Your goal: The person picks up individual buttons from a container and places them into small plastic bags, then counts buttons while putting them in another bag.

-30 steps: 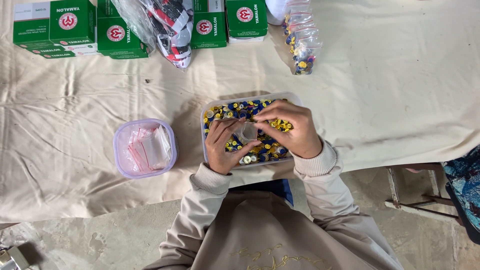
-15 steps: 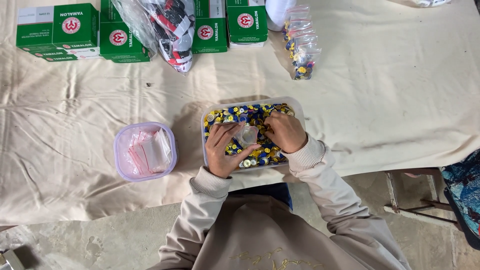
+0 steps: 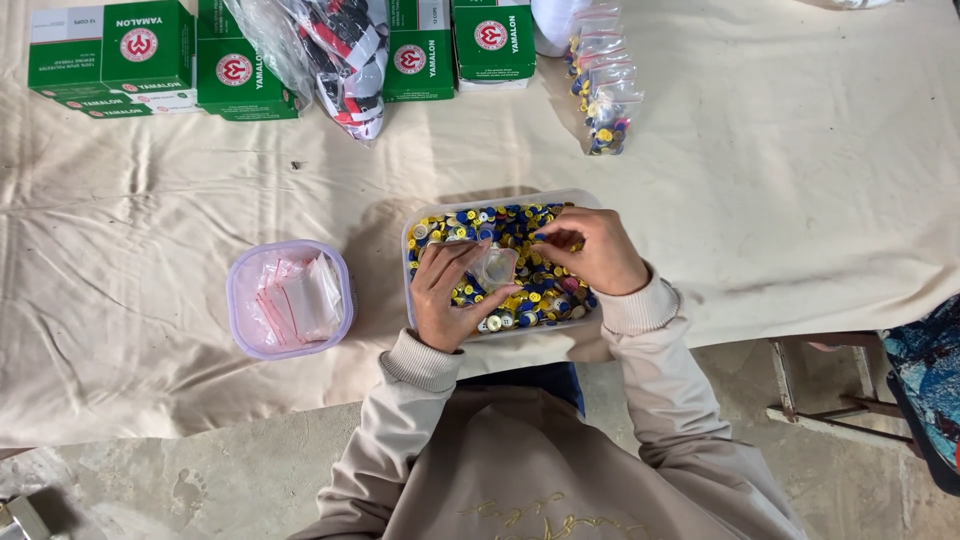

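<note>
Fingers of the left hand [image 3: 448,296] curl around a small clear plastic bag [image 3: 496,267], holding its mouth open over a clear rectangular tub [image 3: 408,240] heaped with glossy round blue and yellow buttons [image 3: 530,295]. Right hand [image 3: 592,250] rests on the pile, fingertips pressed together in a pinch, though what they grip is too small to tell. Just left on the creased cream cloth [image 3: 780,180] sits a rounded lilac tub [image 3: 238,330] of flat empty bags.
</note>
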